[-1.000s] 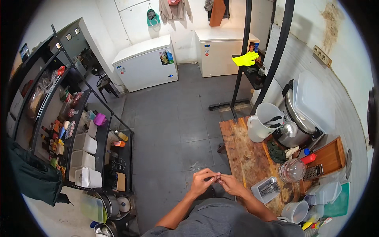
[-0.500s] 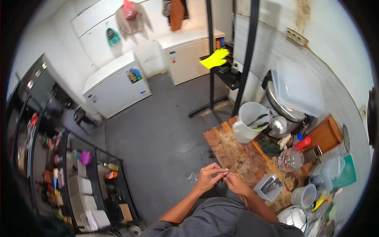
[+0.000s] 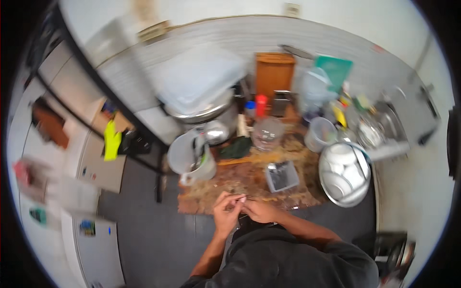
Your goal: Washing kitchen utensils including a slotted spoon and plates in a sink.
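My left hand (image 3: 226, 212) and my right hand (image 3: 260, 210) meet at the front edge of a worn wooden table (image 3: 198, 198). Their fingertips are pinched together, and whatever lies between them is too small and blurred to make out. Just beyond my right hand stands a small translucent tub (image 3: 294, 181) with metal cutlery in it. To the far left of my hands is a whitish plastic pitcher (image 3: 207, 171) holding dark-handled utensils.
Behind the pitcher stands a big metal pot (image 3: 223, 114) under stacked clear plastic boxes (image 3: 201, 72). A clear round jar (image 3: 268, 133) and dark cloth (image 3: 235, 148) lie mid-table. A basin (image 3: 349, 203) of white bowls stands right, near a sink (image 3: 391, 120). Black posts (image 3: 89, 79) rise left.
My view has swung right, so the table now lies straight ahead and the basin and sink show fully. My hands stay together, fingertips still pinched, now in front of the table.
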Available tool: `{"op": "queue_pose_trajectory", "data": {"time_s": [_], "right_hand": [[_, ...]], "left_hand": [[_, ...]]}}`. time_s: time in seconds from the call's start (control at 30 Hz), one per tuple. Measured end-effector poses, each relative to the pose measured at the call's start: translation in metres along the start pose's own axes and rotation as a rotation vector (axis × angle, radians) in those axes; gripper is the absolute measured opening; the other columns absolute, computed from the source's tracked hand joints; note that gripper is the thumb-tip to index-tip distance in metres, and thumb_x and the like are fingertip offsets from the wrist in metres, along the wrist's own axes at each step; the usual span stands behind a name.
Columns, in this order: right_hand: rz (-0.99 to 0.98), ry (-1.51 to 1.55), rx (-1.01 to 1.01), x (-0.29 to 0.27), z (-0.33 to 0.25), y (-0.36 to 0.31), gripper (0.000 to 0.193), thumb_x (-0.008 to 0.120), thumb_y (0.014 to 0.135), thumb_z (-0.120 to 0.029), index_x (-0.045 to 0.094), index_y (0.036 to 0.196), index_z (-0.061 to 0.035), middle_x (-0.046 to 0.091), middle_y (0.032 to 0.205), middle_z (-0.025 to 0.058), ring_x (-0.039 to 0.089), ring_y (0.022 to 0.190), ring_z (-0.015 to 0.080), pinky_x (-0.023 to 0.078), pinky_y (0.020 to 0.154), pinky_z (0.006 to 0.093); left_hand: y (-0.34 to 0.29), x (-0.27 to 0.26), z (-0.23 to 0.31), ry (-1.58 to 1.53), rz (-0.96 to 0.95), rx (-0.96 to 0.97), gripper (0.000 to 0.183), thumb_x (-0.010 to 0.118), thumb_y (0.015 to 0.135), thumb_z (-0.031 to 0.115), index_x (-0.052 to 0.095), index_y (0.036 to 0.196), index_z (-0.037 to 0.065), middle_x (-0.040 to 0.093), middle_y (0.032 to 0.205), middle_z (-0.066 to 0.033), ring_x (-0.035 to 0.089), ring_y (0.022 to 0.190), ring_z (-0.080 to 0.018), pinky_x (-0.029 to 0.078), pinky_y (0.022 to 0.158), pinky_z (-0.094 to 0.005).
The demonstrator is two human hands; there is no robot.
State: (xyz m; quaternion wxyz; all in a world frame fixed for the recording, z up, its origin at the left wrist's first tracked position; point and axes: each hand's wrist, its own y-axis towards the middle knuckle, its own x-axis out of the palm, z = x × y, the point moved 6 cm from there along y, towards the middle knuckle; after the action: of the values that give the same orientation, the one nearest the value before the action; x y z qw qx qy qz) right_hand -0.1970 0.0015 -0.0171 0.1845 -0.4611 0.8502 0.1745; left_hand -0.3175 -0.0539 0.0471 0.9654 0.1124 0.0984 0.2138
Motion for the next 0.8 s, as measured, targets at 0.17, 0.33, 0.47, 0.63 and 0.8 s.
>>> {"op": "queue_pose_trajectory", "data": {"time_s": [0.17,0.33,0.47,0.63,0.8], "right_hand": [[0.108,0.03,0.125,-0.035,-0.008,-0.032,0.023,0.054,0.103,-0.016,0.063,0.114,0.0016,0.068,0.109,0.0273,0.065,0.102,0.0479,0.051,0.085,0.0518],[0.392,-0.037,0.143,-0.069,0.008,-0.079,0.021,0.055,0.102,-0.014,0.064,0.111,0.0031,0.069,0.098,0.0239,0.066,0.092,0.0453,0.052,0.081,0.0488],[0.6,-0.033,0.244,-0.105,0.03,-0.109,0.019,0.056,0.102,-0.009,0.068,0.11,0.002,0.069,0.087,0.0193,0.068,0.078,0.0345,0.053,0.072,0.0394],[0.86,0.025,0.258,-0.15,0.048,-0.118,0.015,0.064,0.1,-0.008,0.073,0.107,0.0011,0.067,0.082,0.0121,0.068,0.076,0.0206,0.052,0.067,0.0288],[0.76,-0.117,0.192,-0.165,0.108,-0.105,0.012,0.072,0.095,-0.006,0.074,0.103,0.0014,0.075,0.091,0.0146,0.073,0.077,0.024,0.056,0.069,0.0335]], "left_hand": [[0.021,0.045,0.002,-0.015,-0.14,-0.004,0.018,0.079,0.086,-0.001,0.08,0.104,0.001,0.054,0.082,-0.0003,0.05,0.075,-0.0088,0.04,0.067,-0.0229],[0.026,0.1,0.018,-0.032,-0.396,0.042,0.018,0.076,0.089,-0.001,0.079,0.106,0.0,0.055,0.084,-0.0008,0.055,0.079,-0.0098,0.044,0.07,-0.0231],[0.027,0.122,0.024,-0.094,-0.433,0.026,0.034,0.074,0.091,-0.001,0.07,0.125,0.001,0.057,0.099,-0.0019,0.06,0.091,-0.0111,0.049,0.081,-0.0247],[0.009,0.118,0.003,-0.069,-0.378,-0.03,0.039,0.073,0.093,-0.001,0.066,0.131,0.002,0.056,0.106,-0.0031,0.06,0.096,-0.0108,0.051,0.086,-0.0252],[-0.014,0.115,-0.01,0.013,-0.283,-0.072,0.032,0.075,0.093,0.003,0.068,0.125,0.002,0.059,0.101,-0.0048,0.063,0.091,-0.0129,0.055,0.081,-0.0272]]}}
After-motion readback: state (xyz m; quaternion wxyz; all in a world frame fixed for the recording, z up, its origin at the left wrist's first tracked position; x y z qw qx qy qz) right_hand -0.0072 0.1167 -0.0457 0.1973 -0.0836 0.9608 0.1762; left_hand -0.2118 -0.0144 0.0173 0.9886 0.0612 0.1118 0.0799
